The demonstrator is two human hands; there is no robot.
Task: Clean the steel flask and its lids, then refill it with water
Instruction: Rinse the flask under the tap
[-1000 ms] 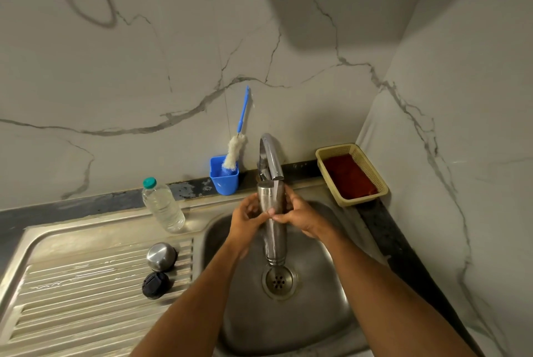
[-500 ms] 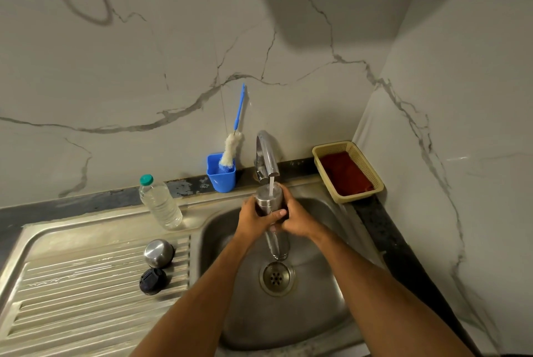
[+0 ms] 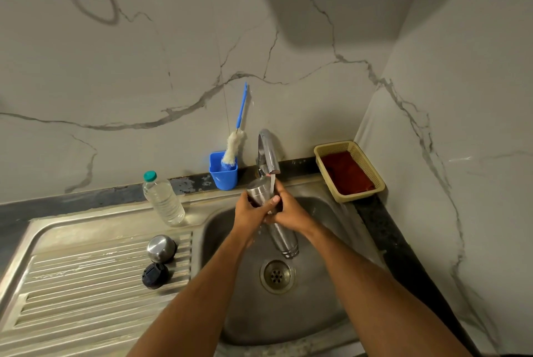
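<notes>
The steel flask hangs tilted over the sink basin, one end up under the tap and the other down toward the drain. A thin stream of water runs from the tap onto its upper part. My left hand grips the flask near the top from the left. My right hand wraps it from the right, fingers overlapping the left. A rounded steel lid and a black inner lid sit on the ribbed drainboard.
A clear plastic water bottle with a green cap stands at the back of the drainboard. A blue cup holds a bottle brush against the wall. A yellow basket with a red cloth sits in the right corner.
Water has started running from the tap onto the flask. Both hands closed round its upper part, and the flask tilted so its upper end leans left.
</notes>
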